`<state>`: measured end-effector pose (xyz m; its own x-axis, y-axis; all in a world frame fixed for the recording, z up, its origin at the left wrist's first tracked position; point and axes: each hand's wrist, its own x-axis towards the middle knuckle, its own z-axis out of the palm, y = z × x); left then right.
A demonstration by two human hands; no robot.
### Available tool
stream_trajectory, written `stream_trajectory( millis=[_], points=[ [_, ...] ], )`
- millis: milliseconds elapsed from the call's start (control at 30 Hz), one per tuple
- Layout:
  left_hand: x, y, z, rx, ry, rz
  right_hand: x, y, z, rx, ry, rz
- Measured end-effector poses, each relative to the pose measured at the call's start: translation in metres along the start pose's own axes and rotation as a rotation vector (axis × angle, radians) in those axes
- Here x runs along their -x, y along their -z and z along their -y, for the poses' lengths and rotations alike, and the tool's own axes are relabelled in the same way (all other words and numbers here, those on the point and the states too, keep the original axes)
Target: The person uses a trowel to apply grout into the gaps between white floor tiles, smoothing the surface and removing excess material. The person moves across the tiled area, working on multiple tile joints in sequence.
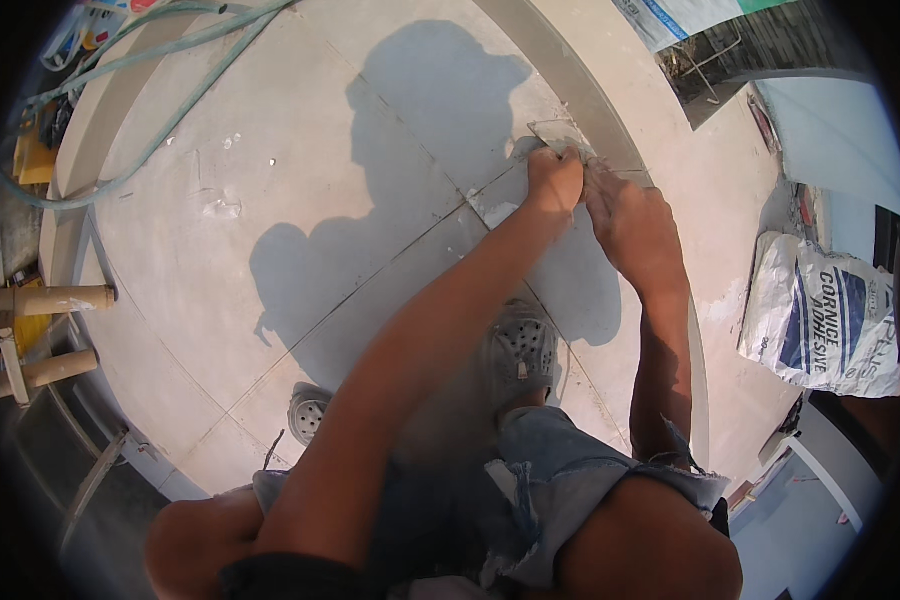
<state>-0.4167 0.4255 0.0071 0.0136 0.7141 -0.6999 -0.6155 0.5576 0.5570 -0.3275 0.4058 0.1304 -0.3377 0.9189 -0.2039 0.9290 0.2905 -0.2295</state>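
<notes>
Faded denim shorts (570, 450) with torn hems cover the crouching person's thighs at the near edge, between bare knees. Just beyond, grey perforated clogs (525, 350) stand on pale floor tiles (220, 330). To the left, wooden poles (55, 300) jut toward the floor. Well to the right lies a crumpled white bag (820, 310) with dark blue stripes and large capital lettering, readable though turned sideways, plus smaller print near its edge.

Farther off, both hands meet at a thin flat blade (560, 133), which lies low against the floor near a raised edge (615, 125) on the right. The left hand (555, 180) has its fingers curled in beside the blade; the right hand (632, 220) bends its fingers toward the blade's right end. How tightly either grips it, I cannot tell.

At the far left, a green hose (140, 165) loops across the tiles. At the far right, another printed sack (695, 20) shows blue and green, its lettering too small to read.
</notes>
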Motion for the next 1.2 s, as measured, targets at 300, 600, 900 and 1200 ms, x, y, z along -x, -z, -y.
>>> stream_trajectory(
  millis=[300,600,900,1200],
  points=[
    [-0.006,0.012,-0.008,0.011,-0.028,-0.061,-0.007,-0.011,0.000,-0.067,0.059,-0.022],
    [0.014,0.002,0.001,0.189,0.003,0.166,0.002,0.002,-0.014,-0.037,0.017,0.018],
    [0.017,0.013,0.009,0.012,0.020,0.178,-0.010,-0.003,-0.024,-0.008,0.040,-0.006],
    [0.064,0.094,0.030,-0.744,-0.539,0.063,-0.044,-0.008,0.001,0.069,0.062,0.081]
  ],
)
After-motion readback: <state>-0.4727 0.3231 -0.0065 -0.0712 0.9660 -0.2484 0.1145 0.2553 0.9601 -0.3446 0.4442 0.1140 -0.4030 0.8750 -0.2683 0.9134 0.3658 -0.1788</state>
